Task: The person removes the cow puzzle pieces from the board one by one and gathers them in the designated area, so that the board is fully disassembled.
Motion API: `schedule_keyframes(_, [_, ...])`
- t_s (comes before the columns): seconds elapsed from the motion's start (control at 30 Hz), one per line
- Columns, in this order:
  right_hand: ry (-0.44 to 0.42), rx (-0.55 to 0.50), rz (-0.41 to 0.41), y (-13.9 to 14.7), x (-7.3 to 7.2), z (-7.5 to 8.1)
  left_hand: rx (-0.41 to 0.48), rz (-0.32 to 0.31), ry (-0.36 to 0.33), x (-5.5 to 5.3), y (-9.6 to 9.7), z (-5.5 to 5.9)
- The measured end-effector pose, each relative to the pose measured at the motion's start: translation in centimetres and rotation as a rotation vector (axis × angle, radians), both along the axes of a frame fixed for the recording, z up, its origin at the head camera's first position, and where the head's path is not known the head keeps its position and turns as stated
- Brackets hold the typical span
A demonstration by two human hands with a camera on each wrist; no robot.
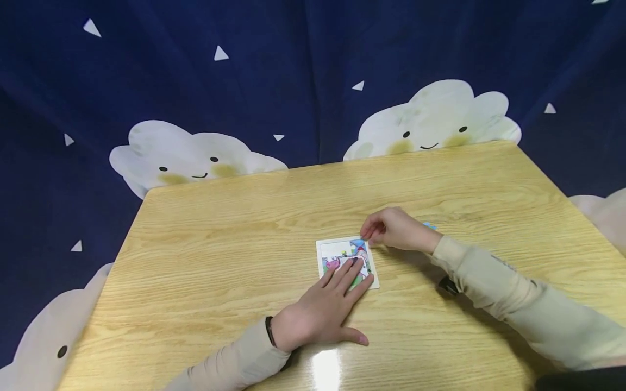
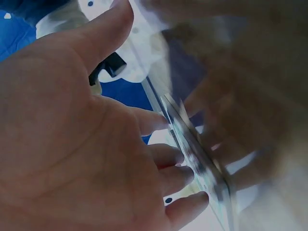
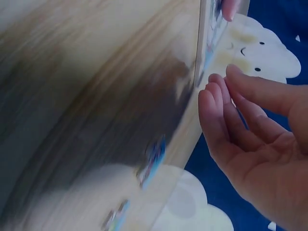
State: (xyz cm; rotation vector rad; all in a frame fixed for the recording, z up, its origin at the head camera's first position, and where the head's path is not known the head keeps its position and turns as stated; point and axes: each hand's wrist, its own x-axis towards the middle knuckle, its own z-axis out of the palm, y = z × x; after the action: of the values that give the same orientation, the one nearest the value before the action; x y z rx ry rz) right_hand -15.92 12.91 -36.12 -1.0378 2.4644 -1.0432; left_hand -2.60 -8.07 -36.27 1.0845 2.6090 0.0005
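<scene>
A square puzzle board [image 1: 377,281] with a white border and a cow picture lies on the table. Across its lower part rests my left hand [image 1: 325,309], palm down with fingers spread and thumb out to the side. The left wrist view shows that hand's straight fingertips [image 2: 195,204] along the board's surface. My right hand [image 1: 393,228] is at the board's top right corner, fingers bent and thumb close to them. Beside those fingertips, a blue part of the picture [image 3: 208,58] shows in the right wrist view. I cannot tell whether the fingertips pinch a piece.
Loose blue puzzle pieces [image 3: 154,162] lie on the wooden table [image 1: 220,244]; in the head view one blue piece [image 1: 429,225] shows just behind the right wrist. A dark blue curtain [image 1: 313,81] with smiling white clouds hangs along the table's far edge.
</scene>
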Motion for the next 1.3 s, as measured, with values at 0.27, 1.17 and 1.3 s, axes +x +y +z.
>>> schedule_keyframes(0.27, [0.061, 0.067, -0.016, -1.4, -0.1, -0.4, 0.016, 0.009, -0.025, 0.6, -0.5, -0.3])
schedule_keyframes(1.17, [-0.022, 0.005, -0.063, -2.3, 0.1, -0.5, -0.019, 0.008, -0.019, 0.6, -0.5, -0.2])
schedule_keyframes(1.3, [-0.01, 0.01, -0.061, -2.3, 0.2, -0.6, -0.022, 0.007, -0.023, 0.6, -0.5, -0.3])
